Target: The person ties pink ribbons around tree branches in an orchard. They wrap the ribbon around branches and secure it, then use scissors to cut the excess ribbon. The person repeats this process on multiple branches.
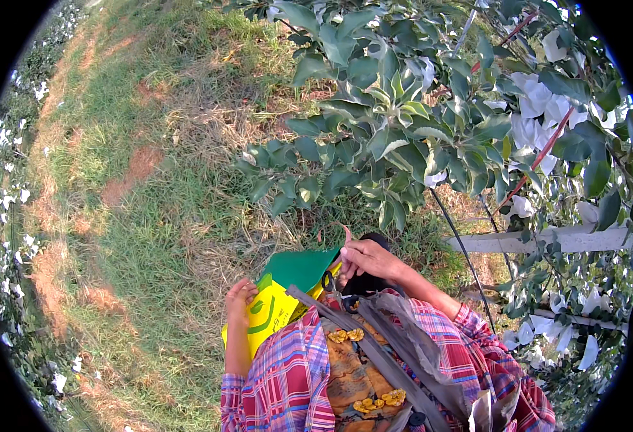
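My left hand [241, 298] is at the near-left edge of a yellow and green printed bag [262, 316], its fingers gripping the rim. The bag hangs at my waist and bears printing; its green inside panel [300, 271] faces up. My right hand [367, 258] is at the bag's right end, pinching a thin pinkish strip [347, 232] that curls away beyond the fingers. Black-handled scissors [327, 281] hang just below the right hand, partly covered by grey cloth straps [367, 335] across my plaid shirt. The bag's contents are mostly hidden.
A leafy branch [381, 129] of what looks like an apple tree reaches in ahead. White bags [537, 108] hang among leaves on the right. A pale post [543, 240] and a dark, thin line [462, 248] stand there. Grass [149, 237] covers the ground at left.
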The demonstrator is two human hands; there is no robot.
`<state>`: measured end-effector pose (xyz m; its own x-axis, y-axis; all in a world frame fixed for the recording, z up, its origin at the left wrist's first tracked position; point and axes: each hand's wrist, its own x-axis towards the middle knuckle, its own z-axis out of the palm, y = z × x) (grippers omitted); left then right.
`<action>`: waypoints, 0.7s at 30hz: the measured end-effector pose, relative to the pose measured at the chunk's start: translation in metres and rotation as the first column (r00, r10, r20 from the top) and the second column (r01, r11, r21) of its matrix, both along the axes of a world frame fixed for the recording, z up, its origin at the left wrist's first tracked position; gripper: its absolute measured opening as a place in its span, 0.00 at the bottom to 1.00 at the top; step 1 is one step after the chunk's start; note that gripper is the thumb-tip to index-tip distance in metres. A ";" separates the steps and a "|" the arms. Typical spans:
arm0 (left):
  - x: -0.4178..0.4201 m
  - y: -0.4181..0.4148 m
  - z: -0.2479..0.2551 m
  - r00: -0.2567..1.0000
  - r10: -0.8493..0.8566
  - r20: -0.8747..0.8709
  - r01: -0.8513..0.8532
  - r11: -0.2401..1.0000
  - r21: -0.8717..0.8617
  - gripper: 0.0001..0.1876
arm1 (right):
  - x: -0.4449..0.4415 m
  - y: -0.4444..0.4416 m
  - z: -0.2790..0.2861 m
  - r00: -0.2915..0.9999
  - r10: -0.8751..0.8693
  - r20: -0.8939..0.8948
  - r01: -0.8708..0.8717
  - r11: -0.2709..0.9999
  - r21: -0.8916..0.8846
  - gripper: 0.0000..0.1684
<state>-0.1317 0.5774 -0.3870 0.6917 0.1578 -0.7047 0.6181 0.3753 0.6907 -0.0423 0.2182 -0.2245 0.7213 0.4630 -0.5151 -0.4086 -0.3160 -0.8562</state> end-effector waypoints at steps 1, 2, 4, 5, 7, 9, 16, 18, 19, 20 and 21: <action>0.007 -0.004 0.005 0.999 -0.030 0.034 0.029 1.000 0.008 0.16 | 0.002 0.004 -0.009 0.995 0.083 0.061 -0.080 0.995 -0.052 0.21; 0.017 -0.009 0.010 0.997 -0.062 0.054 0.061 0.998 0.019 0.16 | 0.005 0.006 -0.016 0.979 0.167 0.116 -0.155 0.982 -0.109 0.23; 0.031 -0.019 0.016 0.989 -0.121 0.086 0.118 0.992 0.043 0.16 | 0.020 0.008 -0.008 0.955 0.280 0.100 -0.231 0.910 -0.343 0.26; 0.039 -0.022 0.020 0.980 -0.177 0.096 0.173 0.984 0.047 0.16 | 0.028 0.008 -0.007 0.955 0.295 0.033 -0.253 0.867 -0.429 0.27; 0.051 -0.027 0.013 0.952 -0.281 0.123 0.261 0.953 0.156 0.16 | 0.042 -0.002 -0.024 0.952 0.299 -0.069 -0.290 0.800 -0.526 0.30; 0.064 -0.024 0.007 0.915 -0.367 0.165 0.321 0.913 0.251 0.15 | 0.052 -0.011 -0.054 0.977 0.175 -0.120 -0.207 0.914 -0.348 0.26; 0.177 0.039 -0.075 0.632 -0.754 0.181 0.658 0.645 0.389 0.22 | 0.089 -0.004 -0.071 0.998 -0.070 -0.001 0.070 0.990 0.126 0.23; 0.258 0.005 -0.037 0.603 -0.788 0.126 0.706 0.601 0.374 0.22 | 0.110 -0.001 -0.070 0.996 -0.078 0.049 0.072 0.990 0.117 0.22; 0.294 -0.018 -0.003 0.598 -0.790 0.134 0.711 0.600 0.367 0.22 | 0.125 0.002 -0.067 0.994 -0.086 0.073 0.077 0.991 0.114 0.21; 0.328 -0.038 0.026 0.571 -0.808 0.144 0.726 0.579 0.372 0.22 | 0.141 0.008 -0.065 0.991 -0.098 0.095 0.087 0.989 0.117 0.21; 0.361 -0.055 0.052 0.526 -0.836 0.155 0.749 0.542 0.382 0.22 | 0.155 0.012 -0.064 0.987 -0.116 0.113 0.103 0.988 0.114 0.21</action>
